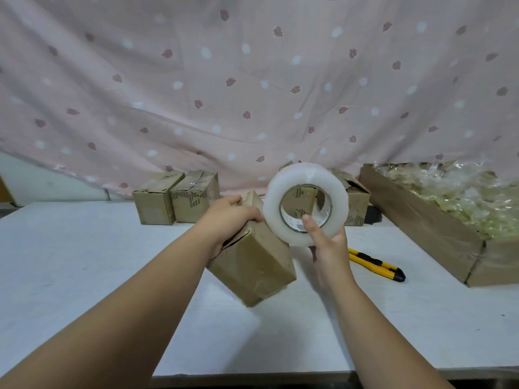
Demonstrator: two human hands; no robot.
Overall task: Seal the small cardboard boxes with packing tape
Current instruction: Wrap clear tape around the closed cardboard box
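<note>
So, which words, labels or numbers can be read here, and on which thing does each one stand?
No text here can be read.
Left boxes: dark print on the sides, too blurred to read.
Right boxes: dark print, too blurred to read.
Tape: print inside the core, too small to read.
Held box: no print that I can make out.
Knife: no text shows.

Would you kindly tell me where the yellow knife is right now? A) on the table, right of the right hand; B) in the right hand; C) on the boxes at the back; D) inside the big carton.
A: the knife lies flat on the table just right of the right hand, which grips the tape roll, while the left hand grips a box.
</note>
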